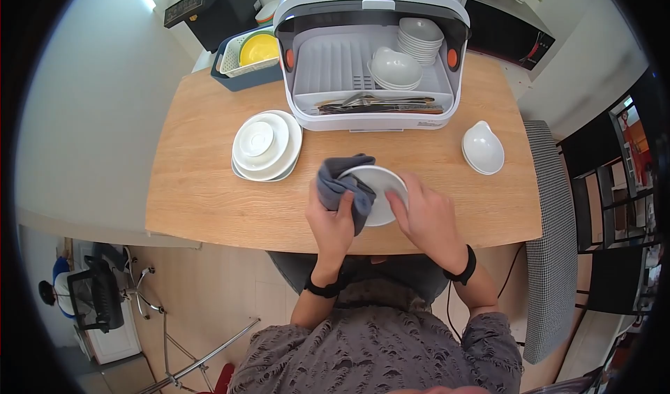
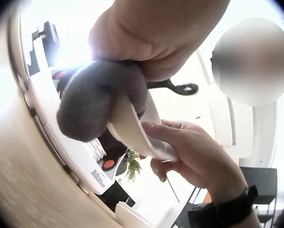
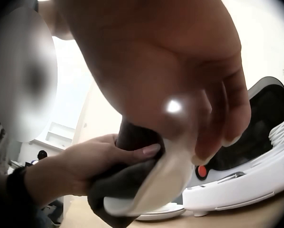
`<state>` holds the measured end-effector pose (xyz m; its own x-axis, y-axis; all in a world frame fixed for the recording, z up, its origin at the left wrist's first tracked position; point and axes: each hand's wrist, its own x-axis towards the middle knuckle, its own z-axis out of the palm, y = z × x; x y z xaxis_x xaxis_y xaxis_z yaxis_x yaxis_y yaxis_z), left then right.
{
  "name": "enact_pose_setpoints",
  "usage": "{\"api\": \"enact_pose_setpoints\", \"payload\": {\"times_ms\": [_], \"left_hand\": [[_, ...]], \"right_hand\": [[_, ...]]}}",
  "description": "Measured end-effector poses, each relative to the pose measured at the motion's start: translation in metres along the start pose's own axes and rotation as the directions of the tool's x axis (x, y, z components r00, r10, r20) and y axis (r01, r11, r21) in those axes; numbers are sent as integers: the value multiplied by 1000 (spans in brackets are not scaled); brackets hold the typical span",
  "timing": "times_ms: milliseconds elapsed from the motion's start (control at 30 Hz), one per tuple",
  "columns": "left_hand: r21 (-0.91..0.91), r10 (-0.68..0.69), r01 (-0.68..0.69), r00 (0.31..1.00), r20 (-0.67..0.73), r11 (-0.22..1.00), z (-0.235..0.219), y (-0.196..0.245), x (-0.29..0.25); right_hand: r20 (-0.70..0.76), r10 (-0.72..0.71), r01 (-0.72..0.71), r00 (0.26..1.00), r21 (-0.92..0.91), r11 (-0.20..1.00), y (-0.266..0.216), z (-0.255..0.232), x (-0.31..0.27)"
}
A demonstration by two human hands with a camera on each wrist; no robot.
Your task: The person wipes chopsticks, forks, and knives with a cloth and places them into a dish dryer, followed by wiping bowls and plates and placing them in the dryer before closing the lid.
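Note:
In the head view, a white bowl (image 1: 377, 179) is held tilted above the front of the table. My right hand (image 1: 433, 219) grips its right side, thumb on the inside and fingers behind the wall. A grey cloth (image 1: 342, 184) is bunched in my left hand (image 1: 331, 223) and folded over the bowl's left rim. The left wrist view shows the cloth (image 2: 92, 99) wrapping one end of the bowl (image 2: 132, 128). From the right wrist, my left thumb presses the cloth (image 3: 120, 183) against the bowl (image 3: 163, 183).
An open white dish cabinet (image 1: 310, 122) at the back holds stacked bowls (image 1: 396, 69) and cutlery (image 1: 380, 104). Stacked white plates (image 1: 283, 143) stand left, spouted bowls (image 1: 483, 150) right. A blue bin (image 1: 248, 80) sits at the back left, a grey padded bench (image 1: 548, 254) beside the table.

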<state>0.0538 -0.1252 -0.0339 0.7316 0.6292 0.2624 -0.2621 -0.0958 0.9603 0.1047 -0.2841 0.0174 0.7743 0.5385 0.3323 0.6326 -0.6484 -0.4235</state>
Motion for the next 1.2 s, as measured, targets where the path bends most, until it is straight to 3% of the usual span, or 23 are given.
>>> {"api": "enact_pose_setpoints", "payload": {"times_ms": [67, 100, 167, 233, 267, 333, 367, 467, 567, 700, 767, 833, 1000, 1100, 1200], "left_hand": [[101, -6, 6, 1000, 7, 995, -3, 1, 1], [152, -9, 7, 1000, 12, 988, -4, 4, 2], [298, 120, -164, 980, 161, 940, -5, 11, 2], [316, 166, -216, 970, 178, 924, -6, 5, -2], [209, 93, -114, 990, 105, 971, -5, 2, -2], [-37, -83, 82, 996, -12, 996, 0, 0, -1], [-118, -134, 133, 991, -4, 984, 2, 0, -1], [-283, -226, 229, 973, 42, 931, 0, -1, 2], [-335, -246, 246, 968, 44, 910, -7, -10, -2], [-470, -326, 265, 944, -53, 842, -23, -5, 7], [-510, -357, 267, 930, -87, 818, -30, 2, 12], [-521, -371, 283, 926, -72, 806, -34, 2, 13], [-563, -449, 383, 893, 24, 732, -37, 0, 7], [-600, -488, 435, 869, 85, 671, -44, -7, 6], [-731, -516, 477, 833, 199, 488, -51, -9, 12]], "right_hand": [[138, 112, -117, 984, 32, 993, 0, 3, -5], [119, 68, -70, 991, 12, 997, 3, 4, -5], [84, -27, 29, 996, -26, 999, 10, 5, -2], [-65, -30, 32, 997, 34, 999, 10, 6, 3], [-140, -27, 36, 990, 61, 997, 10, 7, 4], [-52, 90, -76, 995, 226, 971, 6, 10, 3], [-1, 143, -136, 990, 303, 943, 6, 12, 3], [204, 69, -142, 977, 368, 919, 15, 19, 2], [346, 276, -438, 897, 611, 659, 29, 13, 23], [74, 379, -325, 922, 681, 656, 69, -1, 74], [-67, 328, -257, 942, 483, 837, 113, 1, 110], [-72, 436, -335, 897, 535, 776, 112, -14, 142], [-197, 463, -407, 864, 268, 873, 152, -1, 206], [-266, 419, -415, 868, 75, 907, 151, -8, 203], [-263, 352, -386, 898, -91, 918, 144, -18, 165]]}}
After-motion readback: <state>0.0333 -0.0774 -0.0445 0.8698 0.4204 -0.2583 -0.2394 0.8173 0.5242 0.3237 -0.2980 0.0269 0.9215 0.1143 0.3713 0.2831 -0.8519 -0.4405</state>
